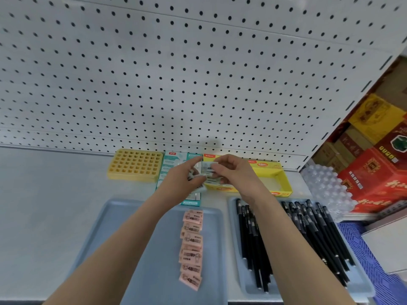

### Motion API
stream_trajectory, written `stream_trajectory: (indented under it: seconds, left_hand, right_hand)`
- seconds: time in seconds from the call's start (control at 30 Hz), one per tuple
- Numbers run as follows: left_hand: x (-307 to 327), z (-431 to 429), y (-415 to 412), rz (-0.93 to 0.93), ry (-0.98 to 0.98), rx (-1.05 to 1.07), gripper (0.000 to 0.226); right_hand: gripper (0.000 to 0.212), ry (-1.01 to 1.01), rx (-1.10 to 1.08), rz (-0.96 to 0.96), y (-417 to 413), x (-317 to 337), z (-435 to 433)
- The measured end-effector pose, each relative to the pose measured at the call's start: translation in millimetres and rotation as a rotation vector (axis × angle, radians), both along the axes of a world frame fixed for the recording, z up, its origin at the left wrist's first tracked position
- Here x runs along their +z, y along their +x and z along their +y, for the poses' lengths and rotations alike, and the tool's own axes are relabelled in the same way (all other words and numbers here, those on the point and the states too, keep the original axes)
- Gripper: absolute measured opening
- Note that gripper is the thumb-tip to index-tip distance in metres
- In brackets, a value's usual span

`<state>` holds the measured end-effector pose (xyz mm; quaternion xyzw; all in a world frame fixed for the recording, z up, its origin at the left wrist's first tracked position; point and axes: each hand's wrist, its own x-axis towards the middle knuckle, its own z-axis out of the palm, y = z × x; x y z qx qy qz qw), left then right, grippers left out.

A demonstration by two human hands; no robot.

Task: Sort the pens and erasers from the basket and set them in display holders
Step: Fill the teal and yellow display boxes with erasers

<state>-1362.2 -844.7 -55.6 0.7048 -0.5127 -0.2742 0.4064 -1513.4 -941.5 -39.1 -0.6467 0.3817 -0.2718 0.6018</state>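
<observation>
Pink erasers (191,238) in row; blk pens (312,230) piled to R.

Pegboard (176,73) at 12 o'clock was white with dark dots. Whitish erasers (208,169) were dead centre, pink erasers (191,247) with black print at 6. Pens (308,234) at 4 were black, holder (134,165) at 9 yellow.

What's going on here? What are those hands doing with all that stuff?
A person is sorting school supplies on a shop shelf. The left hand and right hand together hold some small pale erasers at the left end of the yellow display box. Pink erasers lie in a row on the left tray. Black pens wait on the right tray. The yellow holder with holes has no pens in it yet.
</observation>
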Motion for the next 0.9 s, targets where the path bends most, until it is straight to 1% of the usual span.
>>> stream_trajectory:
  seconds: [0.03,0.07,0.1,0.13,0.2,0.27,0.3,0.37,0.43,0.53,0.63,0.73,0.8,0.87,0.9]
  left_hand:
    - [0,0,2,0.011,-0.014,0.029,0.039]
    - [-1,0,5,0.035,-0.021,0.062,0.026]
    - [-1,1,8,0.073,-0.026,0.093,0.017]
    - [-1,1,11,0.123,-0.03,0.123,0.011]
    - [-2,2,16,0.297,-0.044,0.173,0.007]
    - [1,3,18,0.532,-0.047,0.201,0.007]
    - [3,4,18,0.64,-0.042,0.212,0.008]
    - [7,5,19,0.796,-0.021,0.221,0.014]
    - [12,7,20,0.877,0.002,0.209,0.017]
    - [15,11,22,0.926,0.011,0.179,0.022]
    - [15,15,24,0.9,0.033,0.172,0.03]
    - [15,15,23,0.908,0.033,0.171,0.03]
    - [14,14,20,0.897,0.026,0.172,0.029]
    - [12,12,18,0.857,0.013,0.177,0.028]
    - [12,11,16,0.831,0.006,0.178,0.027]
  right_hand:
    - [0.012,0.048,-0.04,-0.027,-4,-2,-3]
    - [0.013,0.052,-0.07,-0.02,-9,-4,-6]
    - [0.013,0.001,-0.087,0.032,-13,-7,-10]
    - [0.015,-0.095,-0.099,0.118,-17,-10,-14]
    - [0.024,-0.32,-0.087,0.33,-22,-15,-21]
    - [0.03,-0.488,0.026,0.506,-20,-15,-26]
    - [0.029,-0.531,0.099,0.554,-16,-14,-26]
    - [0.024,-0.524,0.205,0.568,-7,-14,-23]
    - [0.023,-0.478,0.23,0.552,3,-16,-18]
    - [0.019,-0.504,0.153,0.565,9,-23,-15]
    - [0.012,-0.565,0.06,0.658,6,-25,-16]
    - [0.008,-0.537,0.078,0.693,10,-22,-13]
    - [0.004,-0.566,0.075,0.737,16,-22,-11]
    - [0.004,-0.633,-0.006,0.719,17,-24,-10]
    - [0.008,-0.623,-0.05,0.649,16,-23,-9]
